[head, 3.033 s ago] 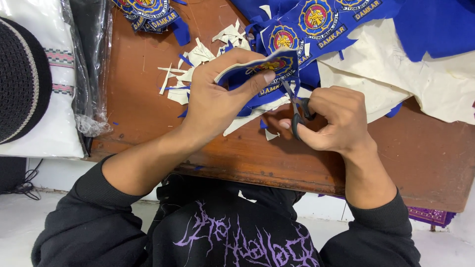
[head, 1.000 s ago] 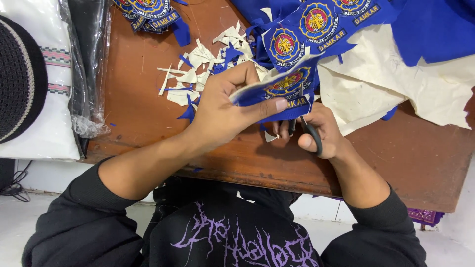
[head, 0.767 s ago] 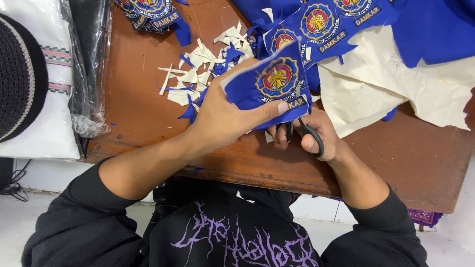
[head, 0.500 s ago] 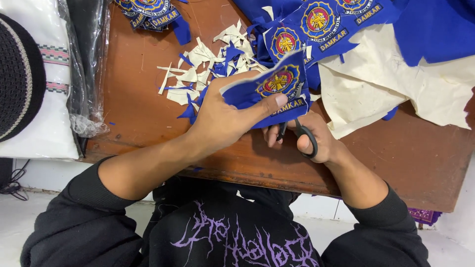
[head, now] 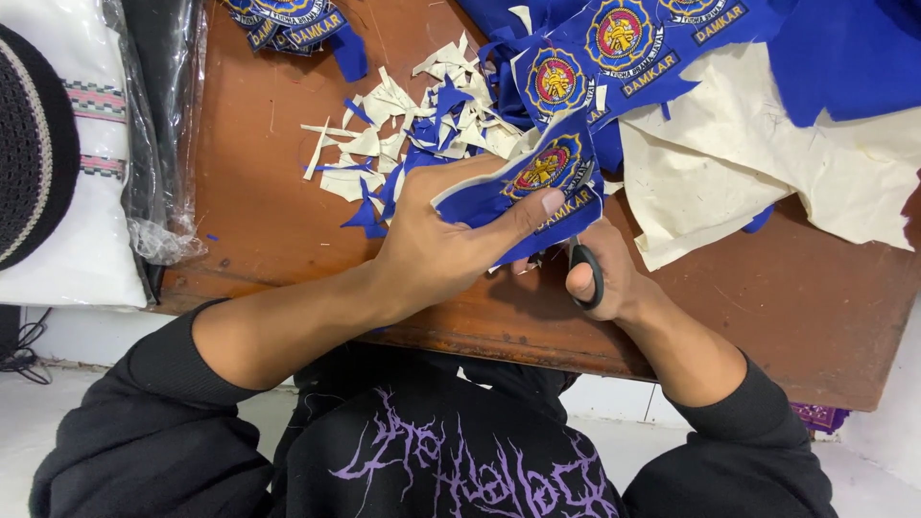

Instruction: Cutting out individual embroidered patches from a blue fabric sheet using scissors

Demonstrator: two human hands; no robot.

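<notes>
While the left hand [head: 432, 245] pinches a blue embroidered patch [head: 537, 182], the right hand [head: 600, 278] clasps black-handled scissors [head: 586, 269].

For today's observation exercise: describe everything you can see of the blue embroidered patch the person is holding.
The blue embroidered patch is royal-blue cloth carrying a round red-and-yellow emblem and a yellow-lettered strip beneath. Its edges look roughly cut. It is held tilted above the brown wooden table, pinched by the left hand, whose thumb presses on its lower edge. The right hand, holding black-handled scissors, sits just under it.
</notes>
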